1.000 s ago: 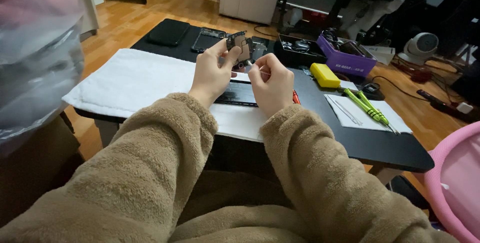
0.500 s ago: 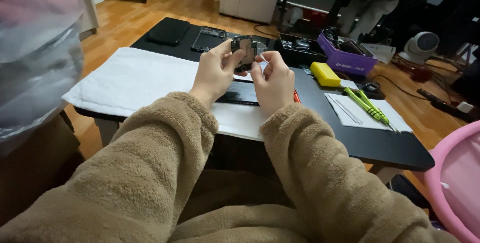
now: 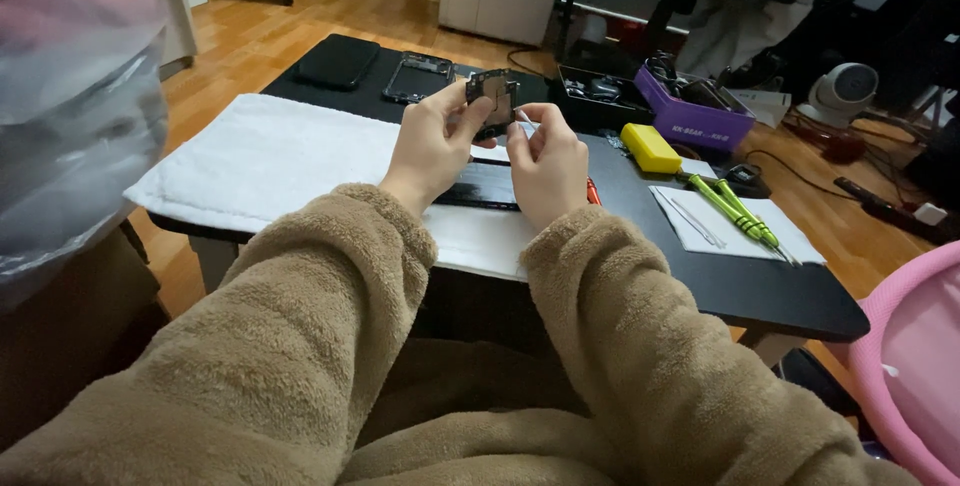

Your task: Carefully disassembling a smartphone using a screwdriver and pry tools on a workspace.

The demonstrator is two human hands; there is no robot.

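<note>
small dark phone part (image 3: 494,96) held up above the black table (image 3: 760,286), left hand (image 3: 432,141) pinching its edge, right hand (image 3: 545,161) curled just beside it with fingertips at the part, flat black phone (image 3: 480,187) on white towel (image 3: 280,161) below, yellow box (image 3: 649,147), green screwdrivers (image 3: 735,208) to the right

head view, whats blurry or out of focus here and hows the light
Head view: the clear plastic bag at far left is a close, out-of-focus smear; the left hand, right hand and small dark part read fairly sharp; light is dim and even, the back right corner dark.
</note>
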